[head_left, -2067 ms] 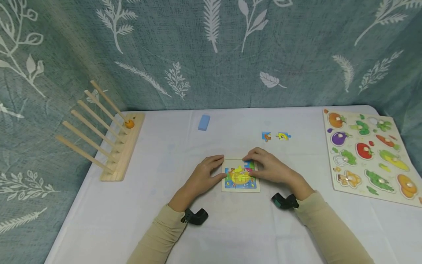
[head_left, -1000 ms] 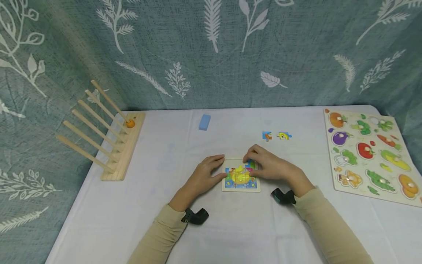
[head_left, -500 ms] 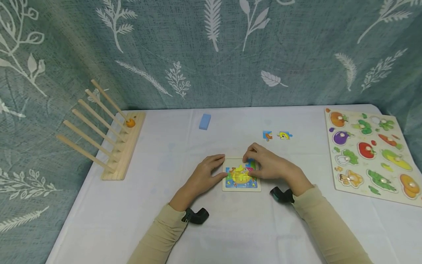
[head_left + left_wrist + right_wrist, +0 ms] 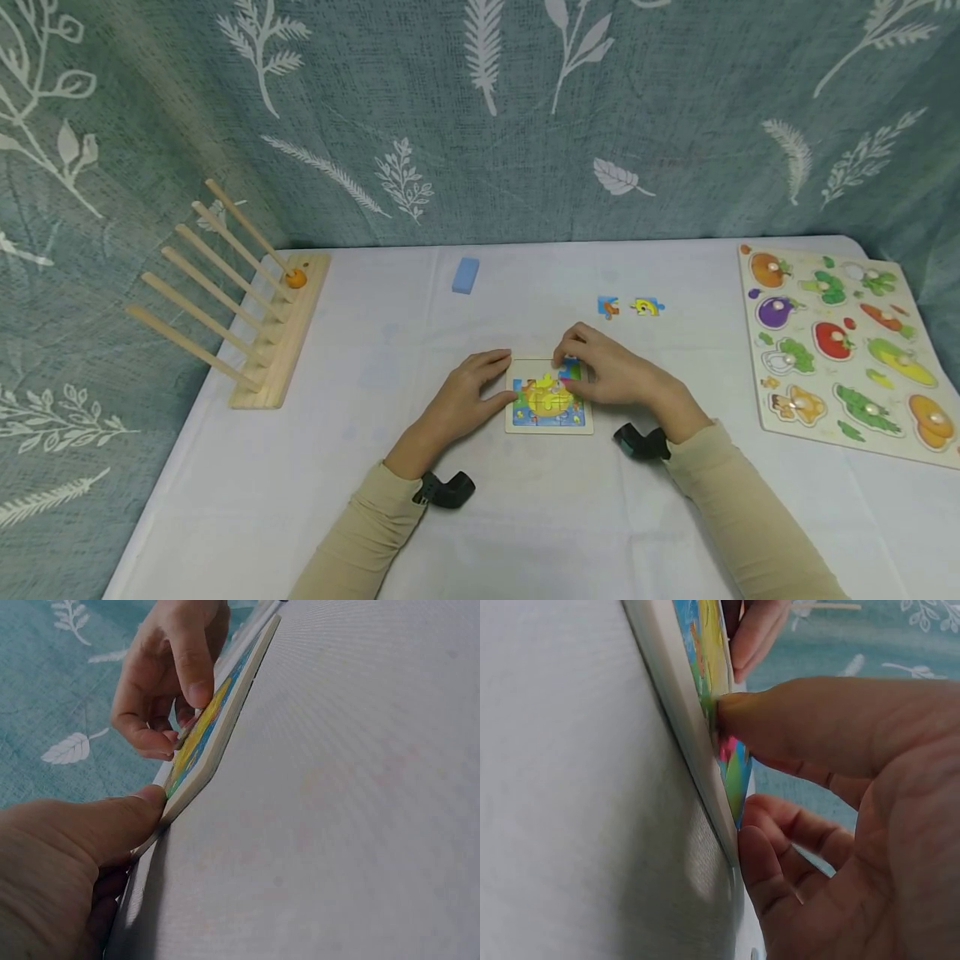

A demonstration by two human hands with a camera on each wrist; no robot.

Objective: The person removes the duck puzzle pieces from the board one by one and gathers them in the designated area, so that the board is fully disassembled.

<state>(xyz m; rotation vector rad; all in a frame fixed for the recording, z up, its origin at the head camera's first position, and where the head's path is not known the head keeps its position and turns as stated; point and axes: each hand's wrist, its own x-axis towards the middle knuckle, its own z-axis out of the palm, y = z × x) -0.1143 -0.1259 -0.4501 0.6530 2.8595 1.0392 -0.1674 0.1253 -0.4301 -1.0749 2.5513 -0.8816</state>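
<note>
A small wooden jigsaw board (image 4: 549, 430) with a yellow picture on blue lies flat on the white cloth. My left hand (image 4: 467, 393) holds its left side, with the thumb (image 4: 142, 810) on the frame and the other fingers along the edge. Over the upper right part of the picture, my right hand (image 4: 621, 369) pinches a blue and green puzzle piece (image 4: 736, 776) between thumb and fingers. That piece is partly covered by the fingers; whether it sits fully flat I cannot tell. Beyond the right hand lie two loose pieces, a blue-brown puzzle piece (image 4: 608, 307) and a yellow-blue puzzle piece (image 4: 647, 307).
A wooden peg stand (image 4: 288, 358) with slanting rods and an orange bead (image 4: 296, 278) stands at the left. A blue block (image 4: 465, 276) lies towards the back. On the right is a vegetable knob puzzle (image 4: 862, 333). A leaf-patterned curtain (image 4: 525, 167) hangs behind the table.
The right hand has shifted very slightly away from the body, still at the upper right part of the board. The left hand keeps its hold, and the loose pieces stay put.
</note>
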